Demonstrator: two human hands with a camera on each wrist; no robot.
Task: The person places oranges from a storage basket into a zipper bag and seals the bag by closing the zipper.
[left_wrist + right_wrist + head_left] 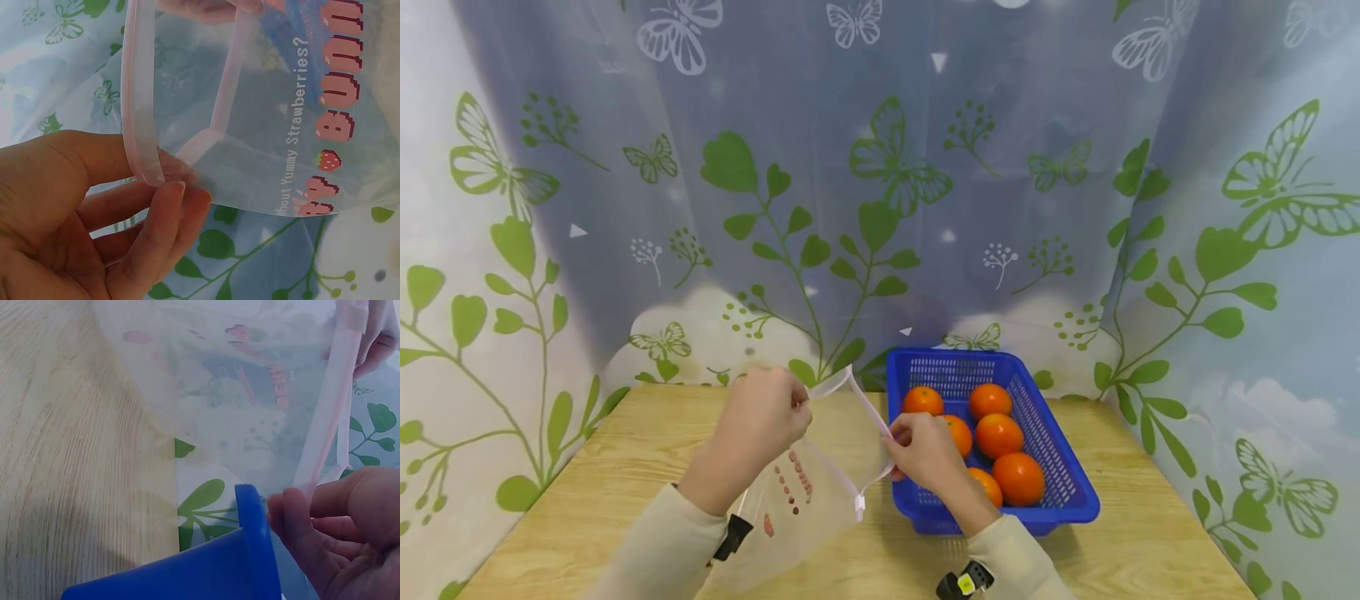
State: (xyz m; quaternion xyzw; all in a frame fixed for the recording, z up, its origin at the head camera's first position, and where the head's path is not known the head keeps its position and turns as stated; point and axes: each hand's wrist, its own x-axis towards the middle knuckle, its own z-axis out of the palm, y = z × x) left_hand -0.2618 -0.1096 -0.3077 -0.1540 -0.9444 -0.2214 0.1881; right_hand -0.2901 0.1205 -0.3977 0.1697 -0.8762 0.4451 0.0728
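Note:
A clear zip bag (820, 508) with pink printing and a pale pink zip edge hangs between both hands, its mouth spread apart. My left hand (767, 417) pinches one side of the mouth; in the left wrist view, the thumb and fingers (165, 212) hold the zip edge at a corner. On the opposite side my right hand (928, 450) pinches the rim, and the right wrist view shows its fingertips (294, 506) on the pink strip. A white slider (860, 502) sits at the near corner of the mouth. No contents show inside the bag.
Right of the bag stands a blue plastic basket (1052, 433) holding several orange round fruits (1018, 479), close to the right hand. Both rest on a wooden table (1150, 517). A patterned curtain (1000, 208) encloses the back and sides.

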